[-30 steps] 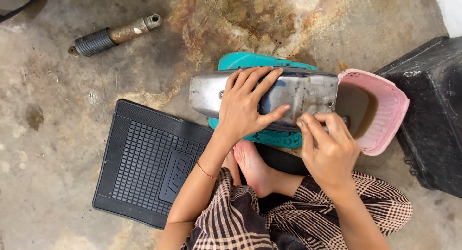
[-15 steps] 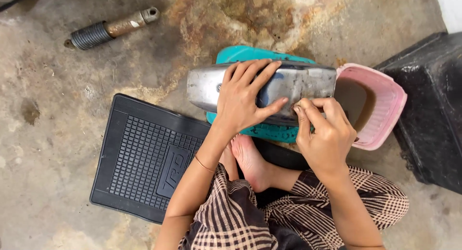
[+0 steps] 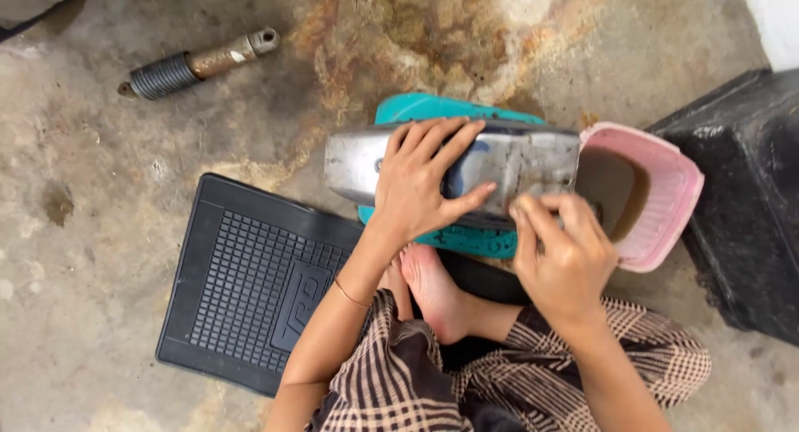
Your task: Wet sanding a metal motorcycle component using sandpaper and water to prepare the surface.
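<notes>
A long silver metal cover [image 3: 533, 161], curved and dull, lies across a teal plastic stool [image 3: 433, 109]. My left hand [image 3: 424, 182] is spread flat over its middle, pressing it down with fingers apart. My right hand [image 3: 559, 249] has its fingers bunched against the cover's lower right edge, pinching something small that I cannot make out. A pink plastic basin [image 3: 666, 199] with brown water stands just right of the cover. My bare foot [image 3: 433, 286] rests under the stool.
A black rubber mat [image 3: 250, 282] lies on the stained concrete floor at my left. A shock absorber with a black spring [image 3: 196, 66] lies at the far left. A black plastic box [image 3: 741, 199] stands at the right.
My right hand has slid a little along the cover's lower edge. My left hand stays pressed on the cover. The view has shifted slightly.
</notes>
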